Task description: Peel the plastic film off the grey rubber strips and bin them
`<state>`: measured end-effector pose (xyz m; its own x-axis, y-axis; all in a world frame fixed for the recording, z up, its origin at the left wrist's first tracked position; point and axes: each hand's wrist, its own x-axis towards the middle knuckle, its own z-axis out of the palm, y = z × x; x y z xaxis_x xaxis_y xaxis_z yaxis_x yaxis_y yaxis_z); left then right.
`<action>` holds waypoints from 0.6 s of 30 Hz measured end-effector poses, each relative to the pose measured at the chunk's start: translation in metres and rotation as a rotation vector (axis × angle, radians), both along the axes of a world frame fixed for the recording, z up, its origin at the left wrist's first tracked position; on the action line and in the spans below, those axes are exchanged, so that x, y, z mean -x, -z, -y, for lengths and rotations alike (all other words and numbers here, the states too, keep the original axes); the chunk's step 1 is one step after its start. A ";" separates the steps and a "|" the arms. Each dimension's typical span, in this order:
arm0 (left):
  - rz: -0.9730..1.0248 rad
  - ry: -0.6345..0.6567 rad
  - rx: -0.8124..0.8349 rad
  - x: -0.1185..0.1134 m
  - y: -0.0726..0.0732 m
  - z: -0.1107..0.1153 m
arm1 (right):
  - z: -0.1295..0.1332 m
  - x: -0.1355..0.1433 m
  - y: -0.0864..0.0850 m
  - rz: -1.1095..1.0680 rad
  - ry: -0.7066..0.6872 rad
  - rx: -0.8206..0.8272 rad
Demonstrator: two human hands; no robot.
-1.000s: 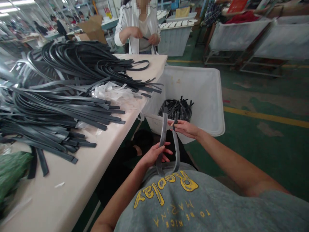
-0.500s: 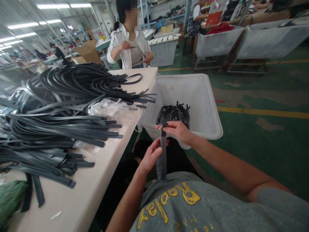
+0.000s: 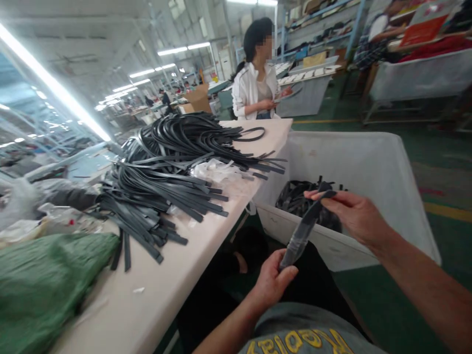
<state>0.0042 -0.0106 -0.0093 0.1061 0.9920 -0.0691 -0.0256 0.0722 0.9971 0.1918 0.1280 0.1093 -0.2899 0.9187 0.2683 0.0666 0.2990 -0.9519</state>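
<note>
A dark grey strap (image 3: pixel 300 236) is stretched between my two hands, slanting up to the right over my lap. My left hand (image 3: pixel 275 278) is closed around its lower end, the thumb lying along it. At the upper end, my right hand (image 3: pixel 348 211) pinches the strap between thumb and fingers, in front of the white bin (image 3: pixel 383 172). Inside that bin lies a heap of dark straps (image 3: pixel 295 196), partly hidden by my right hand. Several bundles of similar straps (image 3: pixel 177 182) are piled on the table to the left.
The pale table (image 3: pixel 147 314) runs along my left side. A green sack (image 3: pixel 47 280) and crumpled clear plastic (image 3: pixel 217 169) lie on it. Beyond its far end a co-worker (image 3: pixel 258 83) in a white jacket holds a strip. More bins (image 3: pixel 420 73) stand at the back right.
My view has swung left. My hands have moved apart along the strap, the left now at its lower end and the right over the bin. The co-worker's hands have lowered.
</note>
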 end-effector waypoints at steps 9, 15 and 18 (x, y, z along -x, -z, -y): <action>0.330 -0.406 0.250 0.034 0.027 -0.016 | -0.078 -0.050 -0.062 0.481 0.467 -0.822; 0.437 -0.436 0.285 0.037 0.030 -0.021 | -0.071 0.046 -0.015 0.433 0.150 -0.795; 0.466 -0.427 0.302 0.034 0.031 -0.019 | -0.058 0.134 0.003 0.511 -0.140 -0.862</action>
<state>-0.0298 0.0084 -0.0399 -0.2034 0.8980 -0.3901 -0.5335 0.2325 0.8132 0.0577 0.1860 0.1061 -0.6457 0.4195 0.6381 0.3176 0.9074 -0.2752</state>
